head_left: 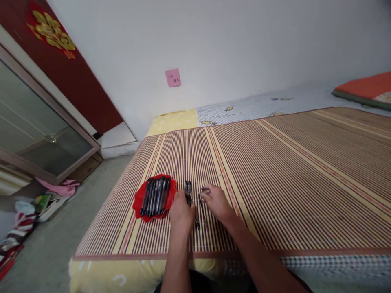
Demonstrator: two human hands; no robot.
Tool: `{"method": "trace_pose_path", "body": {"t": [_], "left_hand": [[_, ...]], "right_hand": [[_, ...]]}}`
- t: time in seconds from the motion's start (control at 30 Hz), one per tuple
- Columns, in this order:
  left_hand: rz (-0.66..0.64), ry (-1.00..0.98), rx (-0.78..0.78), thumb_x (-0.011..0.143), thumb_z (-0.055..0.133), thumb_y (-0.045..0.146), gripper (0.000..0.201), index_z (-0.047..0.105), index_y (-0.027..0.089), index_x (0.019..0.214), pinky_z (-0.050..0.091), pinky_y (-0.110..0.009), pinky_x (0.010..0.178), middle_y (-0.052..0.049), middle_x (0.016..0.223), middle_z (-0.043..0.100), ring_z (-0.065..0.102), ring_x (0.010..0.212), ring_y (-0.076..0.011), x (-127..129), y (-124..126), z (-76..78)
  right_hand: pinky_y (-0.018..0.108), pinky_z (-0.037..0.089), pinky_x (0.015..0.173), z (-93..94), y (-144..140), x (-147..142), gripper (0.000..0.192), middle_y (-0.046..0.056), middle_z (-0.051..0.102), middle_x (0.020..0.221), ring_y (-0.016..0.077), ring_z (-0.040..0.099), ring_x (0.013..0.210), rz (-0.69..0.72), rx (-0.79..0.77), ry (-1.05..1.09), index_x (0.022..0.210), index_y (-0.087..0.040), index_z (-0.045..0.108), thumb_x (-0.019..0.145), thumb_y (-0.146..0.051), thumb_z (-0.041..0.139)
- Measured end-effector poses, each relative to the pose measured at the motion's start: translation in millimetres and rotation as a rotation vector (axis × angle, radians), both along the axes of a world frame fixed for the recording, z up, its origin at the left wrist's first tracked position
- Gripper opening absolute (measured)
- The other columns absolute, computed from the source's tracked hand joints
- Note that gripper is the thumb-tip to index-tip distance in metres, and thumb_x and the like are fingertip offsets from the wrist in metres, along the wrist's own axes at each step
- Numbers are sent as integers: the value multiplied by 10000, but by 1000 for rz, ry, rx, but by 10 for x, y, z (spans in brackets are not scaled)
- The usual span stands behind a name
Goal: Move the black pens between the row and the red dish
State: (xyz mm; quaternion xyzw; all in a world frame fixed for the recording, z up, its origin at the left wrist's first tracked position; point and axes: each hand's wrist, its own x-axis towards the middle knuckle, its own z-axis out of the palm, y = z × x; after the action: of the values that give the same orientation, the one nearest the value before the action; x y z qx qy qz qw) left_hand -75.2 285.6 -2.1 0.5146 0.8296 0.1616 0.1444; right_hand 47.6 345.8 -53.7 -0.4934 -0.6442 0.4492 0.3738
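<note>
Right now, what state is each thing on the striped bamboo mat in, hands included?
Red scalloped plastic dish: flat on the mat, filled with pens.
Black pens in the dish: lying side by side.
Black pens on the mat: loose, beside the dish, under the left hand.
Left hand: fingers curled on those loose pens.
Right hand: resting on the mat, fingertips at small dark pieces, grip unclear.
Pink sticky note: stuck on the wall.

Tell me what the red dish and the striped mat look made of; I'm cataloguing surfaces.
Red dish: probably glossy plastic, judging by its even bright colour and wavy moulded rim. Striped mat: looks like bamboo or similar slats, matte, with fine parallel strips in tan and dark brown.
</note>
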Motion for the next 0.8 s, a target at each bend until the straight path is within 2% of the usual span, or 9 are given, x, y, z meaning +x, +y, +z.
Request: {"method": "trace_pose_path", "body": {"t": [0.17,0.27,0.43,0.67,0.8], "left_hand": [[-37,11,8,824,715,161,247,587,137,1035,434,-320,816,-129,1099,674,651,1035,-268,-29,-27,-20],[-43,24,-3,815,725,160,232,622,121,1019,443,-326,828,-140,1082,681,655,1033,-280,-37,-34,-39],[-58,-7,11,836,669,106,171,679,116,1006,449,-320,836,-146,1043,706,668,1012,-266,-28,-22,-23],[-51,-67,76,816,627,35,206,691,149,976,449,-303,817,-121,1007,726,677,978,-244,-33,-13,-36],[-37,-61,75,819,644,52,198,673,146,991,446,-313,818,-122,1020,719,674,981,-252,-36,-15,-42]], "right_hand": [[280,528,720,-10,-31,17,284,74,718,802,183,695,754,87,-9,6,1064,-106,678,805,-71,568],[264,491,704,17,-80,10,264,54,705,769,173,673,737,147,45,-75,1001,-124,691,776,-41,580],[238,376,586,100,-162,-9,242,-10,613,628,141,570,600,238,69,-200,888,-135,682,728,9,571],[235,333,594,143,-217,1,198,-15,602,657,134,550,624,261,49,-211,866,-141,655,719,-13,621],[230,316,573,126,-204,-2,185,-45,549,603,120,507,576,271,45,-198,831,-148,644,710,-11,619]]}}
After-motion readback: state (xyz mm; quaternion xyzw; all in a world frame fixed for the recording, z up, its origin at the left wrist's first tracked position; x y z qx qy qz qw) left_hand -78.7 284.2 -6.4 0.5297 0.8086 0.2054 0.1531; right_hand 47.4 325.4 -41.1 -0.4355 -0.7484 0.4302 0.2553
